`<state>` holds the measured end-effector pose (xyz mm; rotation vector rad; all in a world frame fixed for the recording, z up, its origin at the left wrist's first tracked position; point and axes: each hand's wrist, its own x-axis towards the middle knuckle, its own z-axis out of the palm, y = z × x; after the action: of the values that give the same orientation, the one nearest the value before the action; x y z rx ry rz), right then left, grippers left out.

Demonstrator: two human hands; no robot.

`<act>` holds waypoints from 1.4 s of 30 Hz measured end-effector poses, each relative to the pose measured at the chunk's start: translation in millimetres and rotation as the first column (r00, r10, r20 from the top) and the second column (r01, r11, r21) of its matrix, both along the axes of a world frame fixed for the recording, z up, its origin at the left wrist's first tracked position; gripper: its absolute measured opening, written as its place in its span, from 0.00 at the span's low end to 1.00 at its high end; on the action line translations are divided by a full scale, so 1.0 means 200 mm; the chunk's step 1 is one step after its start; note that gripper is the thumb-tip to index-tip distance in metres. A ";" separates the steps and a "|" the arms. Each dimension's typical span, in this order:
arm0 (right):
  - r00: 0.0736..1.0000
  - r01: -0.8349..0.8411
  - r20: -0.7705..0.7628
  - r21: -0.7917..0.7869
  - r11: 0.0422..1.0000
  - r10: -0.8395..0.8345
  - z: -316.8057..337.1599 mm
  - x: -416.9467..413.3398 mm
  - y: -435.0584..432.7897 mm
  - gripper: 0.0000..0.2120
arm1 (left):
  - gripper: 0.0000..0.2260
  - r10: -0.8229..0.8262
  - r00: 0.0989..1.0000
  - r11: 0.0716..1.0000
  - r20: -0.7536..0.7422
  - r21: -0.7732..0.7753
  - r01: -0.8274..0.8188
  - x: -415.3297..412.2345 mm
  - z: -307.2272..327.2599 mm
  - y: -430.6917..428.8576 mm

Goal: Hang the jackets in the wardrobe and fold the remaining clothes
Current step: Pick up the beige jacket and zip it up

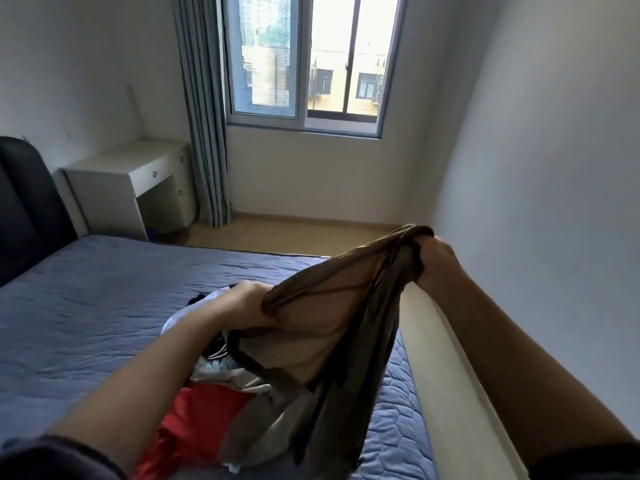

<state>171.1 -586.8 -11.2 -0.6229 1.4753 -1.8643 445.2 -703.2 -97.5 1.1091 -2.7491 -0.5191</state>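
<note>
A thin brown garment (332,323) hangs stretched between both my hands above the bed. My right hand (436,261) grips its bunched upper end, raised near the right wall. My left hand (246,303) grips its lower left edge, lower and closer to the pile. Below the garment a heap of clothes (221,382) lies on the blue bedspread (90,317): a red piece (194,420), a grey-beige piece and a white piece with dark stripes. No wardrobe shows in this view.
A dark headboard (24,216) stands at the left. A white desk with drawers (138,181) sits in the far left corner beside a blue-grey curtain (204,133) and a window (311,57). A white ledge (450,341) runs along the bed's right side by the wall.
</note>
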 end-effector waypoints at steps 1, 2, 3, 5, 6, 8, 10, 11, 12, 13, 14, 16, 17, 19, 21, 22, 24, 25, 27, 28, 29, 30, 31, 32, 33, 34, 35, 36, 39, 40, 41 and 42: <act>1.000 0.002 0.002 0.008 1.000 -0.002 -0.02 0.01 0.01 0.13 | 0.08 0.040 0.999 0.999 0.025 -0.012 -0.040 0.00 0.00 -0.01; 1.000 0.010 0.018 0.013 1.000 -0.010 -0.03 0.01 0.02 0.13 | 0.10 0.055 0.996 0.997 -0.066 0.060 -0.051 -0.01 -0.03 -0.04; 0.999 0.030 0.040 0.019 0.999 -0.031 -0.04 0.02 0.02 0.13 | 0.10 0.123 0.972 0.973 -0.199 0.215 -0.079 -0.01 -0.04 -0.03; 0.995 0.074 0.069 0.035 0.997 -0.077 -0.04 -0.01 0.04 0.13 | 0.08 0.282 0.829 0.864 -0.483 0.504 0.000 -0.02 -0.05 -0.02; 0.992 0.092 0.082 0.039 0.995 -0.095 -0.03 -0.03 0.05 0.12 | 0.07 0.303 0.775 0.840 -0.554 0.539 0.057 -0.02 -0.05 -0.01; 0.985 0.125 0.117 0.041 0.991 -0.129 -0.01 -0.07 0.06 0.12 | 0.08 0.143 0.869 0.924 -0.473 0.378 0.054 -0.01 -0.05 -0.03; 0.980 0.139 0.137 0.031 0.990 -0.142 0.01 -0.08 0.05 0.12 | 0.15 0.035 0.998 0.995 -0.051 0.090 -0.030 -0.02 -0.03 -0.04; 0.982 0.136 0.131 0.028 0.990 -0.138 0.03 -0.08 0.05 0.12 | 0.10 0.085 0.995 0.996 0.052 -0.034 -0.083 -0.03 -0.03 -0.06; 0.984 0.132 0.116 0.028 0.991 -0.134 0.04 -0.08 0.05 0.12 | 0.05 0.132 0.991 0.989 0.008 -0.073 -0.131 -0.04 -0.01 -0.08; 0.986 0.125 0.104 0.026 0.992 -0.127 0.06 -0.08 0.06 0.12 | 0.06 0.220 0.957 0.975 -0.187 0.059 -0.212 -0.05 0.02 -0.07; 0.989 0.113 0.097 0.027 0.993 -0.115 0.08 -0.08 0.08 0.11 | 0.10 0.344 0.859 0.927 -0.379 0.282 -0.247 -0.07 0.06 -0.07; 0.993 0.084 0.080 0.048 0.995 -0.088 0.11 -0.08 0.10 0.10 | 0.10 0.573 0.553 0.767 -0.605 0.634 -0.101 -0.12 0.19 -0.03; 0.994 0.061 0.083 0.044 0.997 -0.064 0.14 -0.08 0.11 0.11 | 0.10 0.617 0.424 0.723 -0.664 0.691 0.030 -0.14 0.27 -0.01; 0.994 0.009 0.113 0.004 1.000 -0.010 0.19 -0.07 0.12 0.14 | 0.09 0.622 0.235 0.714 -0.747 0.664 0.220 -0.19 0.46 0.06; 0.991 -0.008 0.134 -0.045 0.999 0.014 0.25 -0.05 0.12 0.14 | 0.09 0.607 0.130 0.708 -0.784 0.608 0.359 -0.24 0.64 0.10; 0.990 -0.025 0.134 -0.070 0.997 0.034 0.28 -0.04 0.12 0.14 | 0.09 0.605 0.117 0.686 -0.788 0.590 0.425 -0.27 0.72 0.12; 0.996 -0.070 0.055 -0.095 0.993 0.075 0.35 -0.03 0.12 0.14 | 0.12 0.590 0.117 0.654 -0.799 0.558 0.511 -0.31 0.89 0.17; 0.996 -0.085 0.008 -0.094 0.992 0.086 0.38 -0.03 0.11 0.13 | 0.12 0.570 0.123 0.650 -0.813 0.537 0.538 -0.34 0.95 0.18; 0.995 -0.094 -0.033 -0.085 0.992 0.092 0.44 -0.01 0.10 0.14 | 0.14 0.521 0.145 0.638 -0.841 0.497 0.589 -0.39 1.07 0.22; 0.995 -0.095 -0.018 -0.093 0.991 0.094 0.47 0.01 0.10 0.14 | 0.14 0.494 0.158 0.632 -0.855 0.478 0.610 -0.42 1.12 0.25; 0.994 -0.105 0.013 -0.121 0.987 0.108 0.49 0.03 0.10 0.14 | 0.13 0.464 0.168 0.639 -0.869 0.461 0.616 -0.44 1.17 0.26; 0.992 -0.120 0.031 -0.153 0.981 0.126 0.51 0.04 0.10 0.14 | 0.13 0.439 0.171 0.655 -0.882 0.444 0.612 -0.46 1.21 0.27; 0.987 -0.152 0.028 -0.180 0.972 0.159 0.52 0.04 0.10 0.18 | 0.13 0.421 0.168 0.671 -0.891 0.431 0.603 -0.48 1.25 0.28; 0.983 -0.177 0.014 -0.202 0.963 0.183 0.53 0.04 0.10 0.22 | 0.13 0.410 0.159 0.689 -0.898 0.419 0.592 -0.49 1.29 0.30; 0.981 -0.188 -0.002 -0.211 0.959 0.192 0.54 0.04 0.11 0.24 | 0.13 0.402 0.149 0.707 -0.904 0.410 0.577 -0.49 1.33 0.31; 0.980 -0.197 -0.016 -0.216 0.956 0.199 0.56 0.05 0.12 0.21 | 0.13 0.400 0.142 0.720 -0.905 0.406 0.563 -0.49 1.37 0.32; 0.978 -0.208 -0.026 -0.226 0.952 0.207 0.58 0.06 0.13 0.15 | 0.14 0.401 0.132 0.730 -0.906 0.403 0.552 -0.49 1.40 0.32; 0.976 -0.217 -0.032 -0.238 0.947 0.216 0.61 0.06 0.15 0.11 | 0.15 0.407 0.117 0.735 -0.906 0.400 0.548 -0.49 1.42 0.33; 0.965 -0.262 -0.082 -0.289 0.921 0.249 0.69 0.07 0.19 0.14 | 0.18 0.413 0.059 0.733 -0.909 0.370 0.570 -0.46 1.48 0.34; 0.959 -0.283 -0.097 -0.307 0.909 0.266 0.71 0.08 0.20 0.18 | 0.19 0.411 0.049 0.729 -0.910 0.360 0.582 -0.45 1.49 0.34; 0.953 -0.304 -0.114 -0.320 0.898 0.282 0.72 0.09 0.21 0.20 | 0.19 0.410 0.041 0.724 -0.911 0.352 0.593 -0.44 1.50 0.34; 0.949 -0.314 -0.128 -0.323 0.893 0.288 0.74 0.11 0.22 0.21 | 0.20 0.412 0.033 0.720 -0.911 0.347 0.601 -0.44 1.50 0.34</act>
<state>193.2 -543.0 137.3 -1.0367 1.0301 -1.8723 356.8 -634.5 202.0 0.1506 -1.1568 -1.6752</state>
